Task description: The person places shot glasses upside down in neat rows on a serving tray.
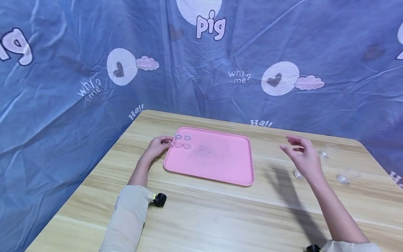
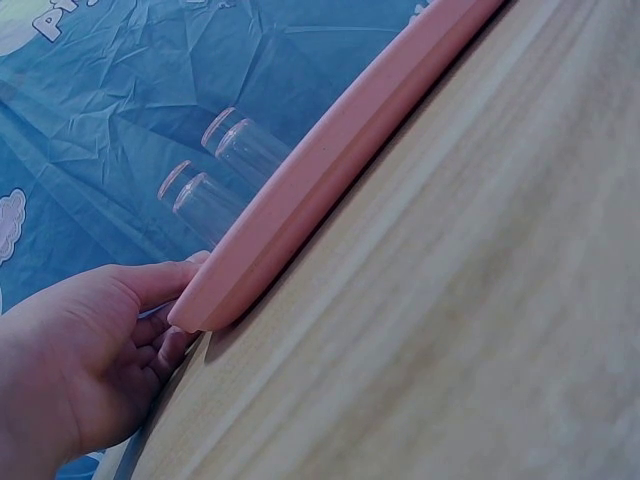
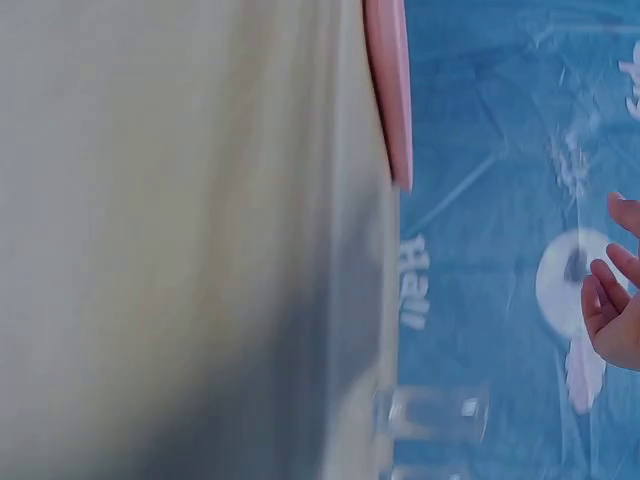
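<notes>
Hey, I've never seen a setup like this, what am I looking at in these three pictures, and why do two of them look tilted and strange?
These are a person's two bare hands, filmed by three cameras. The wide picture comes from a camera on the head; the other two sit on the wrists, so they look tilted. On the wooden table lies a pink tray with two small clear cups at its far left corner. The left hand touches the tray's corner there; the left wrist view shows its fingers against the rim. The right hand is raised and holds nothing, above more clear cups lying on the table to the right.
</notes>
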`<state>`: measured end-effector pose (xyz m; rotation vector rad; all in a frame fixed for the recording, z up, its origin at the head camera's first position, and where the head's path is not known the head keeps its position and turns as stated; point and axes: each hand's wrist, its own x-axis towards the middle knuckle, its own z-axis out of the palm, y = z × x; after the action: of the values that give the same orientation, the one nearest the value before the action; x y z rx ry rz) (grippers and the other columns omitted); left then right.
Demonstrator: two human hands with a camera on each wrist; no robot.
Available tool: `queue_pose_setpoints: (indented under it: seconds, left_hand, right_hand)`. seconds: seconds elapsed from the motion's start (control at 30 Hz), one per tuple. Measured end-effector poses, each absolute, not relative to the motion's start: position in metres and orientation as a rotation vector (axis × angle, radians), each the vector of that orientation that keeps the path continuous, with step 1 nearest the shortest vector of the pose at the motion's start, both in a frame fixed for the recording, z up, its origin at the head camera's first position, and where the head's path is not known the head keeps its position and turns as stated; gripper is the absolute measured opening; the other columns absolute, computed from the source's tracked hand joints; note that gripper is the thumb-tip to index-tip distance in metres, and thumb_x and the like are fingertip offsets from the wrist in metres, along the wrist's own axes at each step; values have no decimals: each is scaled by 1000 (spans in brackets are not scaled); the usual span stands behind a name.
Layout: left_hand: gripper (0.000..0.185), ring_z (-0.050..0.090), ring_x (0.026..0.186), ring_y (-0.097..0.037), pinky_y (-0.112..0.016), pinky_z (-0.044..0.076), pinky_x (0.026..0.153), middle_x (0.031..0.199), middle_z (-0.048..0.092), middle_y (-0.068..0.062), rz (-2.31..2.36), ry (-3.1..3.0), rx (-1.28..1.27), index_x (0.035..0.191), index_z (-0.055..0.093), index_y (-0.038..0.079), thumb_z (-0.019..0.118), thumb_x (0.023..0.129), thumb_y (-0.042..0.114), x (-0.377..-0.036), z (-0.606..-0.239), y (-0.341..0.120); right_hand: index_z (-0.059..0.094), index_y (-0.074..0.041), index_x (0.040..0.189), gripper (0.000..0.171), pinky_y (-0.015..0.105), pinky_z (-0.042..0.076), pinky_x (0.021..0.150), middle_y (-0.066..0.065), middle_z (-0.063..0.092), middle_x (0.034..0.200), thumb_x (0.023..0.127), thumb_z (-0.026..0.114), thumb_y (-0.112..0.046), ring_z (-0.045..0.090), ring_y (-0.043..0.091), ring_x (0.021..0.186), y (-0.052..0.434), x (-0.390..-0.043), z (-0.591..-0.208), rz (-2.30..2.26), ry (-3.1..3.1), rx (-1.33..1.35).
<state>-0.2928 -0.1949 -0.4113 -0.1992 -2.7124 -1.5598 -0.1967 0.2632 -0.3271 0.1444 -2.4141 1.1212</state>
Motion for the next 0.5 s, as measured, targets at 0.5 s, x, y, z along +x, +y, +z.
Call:
queue_pose_setpoints:
  seconds: [0.5]
  left_hand:
    - [34,53,96,-31,-38,42,87,108,60,-22,-1577,-2698,-190,118,56,-8,60,88,7,-291,-410,-194]
  right_hand:
    - [50,3,123,50,4,35,73,-19,48,107,85,67,-23,42,-8,93,334,-171,-357,1157,-2475,-59]
